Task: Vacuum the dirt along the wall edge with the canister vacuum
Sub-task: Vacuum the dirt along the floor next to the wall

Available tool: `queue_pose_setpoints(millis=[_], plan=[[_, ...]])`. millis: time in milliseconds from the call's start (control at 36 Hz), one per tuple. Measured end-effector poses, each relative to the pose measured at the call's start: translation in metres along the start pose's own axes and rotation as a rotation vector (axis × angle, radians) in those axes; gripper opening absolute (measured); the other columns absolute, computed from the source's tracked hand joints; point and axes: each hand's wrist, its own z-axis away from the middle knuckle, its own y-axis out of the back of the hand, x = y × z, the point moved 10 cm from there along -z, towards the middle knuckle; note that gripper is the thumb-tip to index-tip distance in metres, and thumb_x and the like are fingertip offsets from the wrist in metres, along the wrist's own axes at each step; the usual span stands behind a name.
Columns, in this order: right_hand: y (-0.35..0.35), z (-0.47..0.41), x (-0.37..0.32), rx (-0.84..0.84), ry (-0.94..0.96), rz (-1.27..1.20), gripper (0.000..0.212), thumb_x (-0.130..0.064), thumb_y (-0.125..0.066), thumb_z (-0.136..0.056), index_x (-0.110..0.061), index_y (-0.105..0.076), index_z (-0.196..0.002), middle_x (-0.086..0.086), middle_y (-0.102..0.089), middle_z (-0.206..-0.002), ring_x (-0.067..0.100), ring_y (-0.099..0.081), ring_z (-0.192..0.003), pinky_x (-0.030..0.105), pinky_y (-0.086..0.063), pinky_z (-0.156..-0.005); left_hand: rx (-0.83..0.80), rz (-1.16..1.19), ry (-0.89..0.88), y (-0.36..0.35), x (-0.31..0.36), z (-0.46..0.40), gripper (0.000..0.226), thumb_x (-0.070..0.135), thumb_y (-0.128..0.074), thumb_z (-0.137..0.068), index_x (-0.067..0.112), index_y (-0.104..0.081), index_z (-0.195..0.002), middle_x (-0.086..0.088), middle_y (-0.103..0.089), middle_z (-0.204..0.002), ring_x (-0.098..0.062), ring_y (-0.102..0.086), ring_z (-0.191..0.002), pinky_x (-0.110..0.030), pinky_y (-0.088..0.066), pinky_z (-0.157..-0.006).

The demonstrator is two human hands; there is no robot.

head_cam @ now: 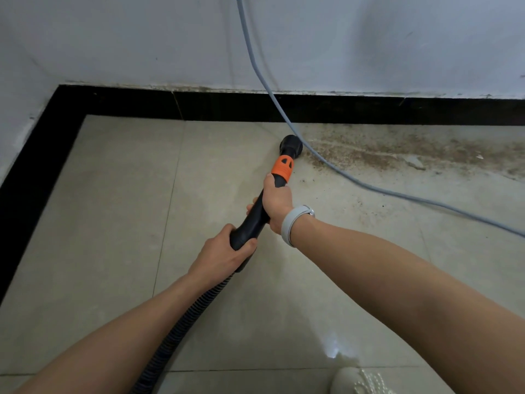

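I hold a black vacuum wand [257,211] with an orange collar [282,168] in both hands. My right hand [277,204] grips the wand just below the collar; a grey band sits on that wrist. My left hand [224,251] grips the lower end where the ribbed black hose [181,331] joins. The round black nozzle [291,145] rests on the tiled floor at the left end of a brown strip of dirt [397,150] that runs rightward along the black baseboard [369,109]. The canister is out of view.
A grey cable [284,115] hangs down the white wall [142,38], passes right beside the nozzle and trails across the floor to the right. The room corner lies at the left. A pale shoe [359,382] shows at the bottom edge.
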Motion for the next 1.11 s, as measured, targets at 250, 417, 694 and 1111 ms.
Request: queue_pose_setpoints(millis=[250, 417, 694, 1111], plan=[[0.013, 0.022, 0.023, 0.001, -0.047, -0.044, 0.031, -0.043, -0.045, -0.099, -0.014, -0.037, -0.107, 0.01, -0.057, -0.076, 0.023, -0.062, -0.054, 0.036, -0.059, -0.057, -0.027, -0.031, -0.021, -0.005, -0.005, 0.023, 0.029, 0.053, -0.061, -0.081, 0.028, -0.047, -0.085, 0.004, -0.064, -0.072, -0.006, -0.059, -0.056, -0.015, -0.041, -0.046], [0.019, 0.045, 0.05, -0.033, -0.084, -0.115, 0.031, -0.04, -0.046, -0.099, -0.012, -0.039, -0.111, 0.011, -0.056, -0.078, 0.024, -0.062, -0.058, 0.038, -0.058, -0.062, -0.113, -0.067, -0.024, -0.009, -0.018, 0.044, 0.03, 0.053, -0.063, -0.079, 0.029, -0.049, -0.092, 0.001, -0.065, -0.073, -0.009, -0.062, -0.056, -0.021, -0.046, -0.049], [0.023, 0.067, 0.082, 0.016, -0.135, -0.123, 0.032, -0.044, -0.044, -0.099, -0.014, -0.039, -0.11, 0.009, -0.058, -0.075, 0.019, -0.063, -0.053, 0.036, -0.059, -0.063, -0.197, -0.111, -0.043, -0.012, -0.037, 0.071, 0.025, 0.049, -0.064, -0.081, 0.033, -0.048, -0.092, 0.004, -0.065, -0.071, -0.004, -0.062, -0.056, -0.024, -0.05, -0.053], [0.108, 0.096, 0.109, 0.261, -0.152, -0.353, 0.029, -0.041, -0.046, -0.1, -0.013, -0.041, -0.102, 0.011, -0.058, -0.073, 0.025, -0.063, -0.058, 0.039, -0.057, -0.064, -0.424, -0.309, -0.168, -0.063, -0.001, 0.077, 0.048, 0.072, -0.047, -0.06, 0.034, -0.046, -0.09, 0.009, -0.065, -0.073, -0.005, -0.062, -0.063, -0.028, -0.052, -0.064]])
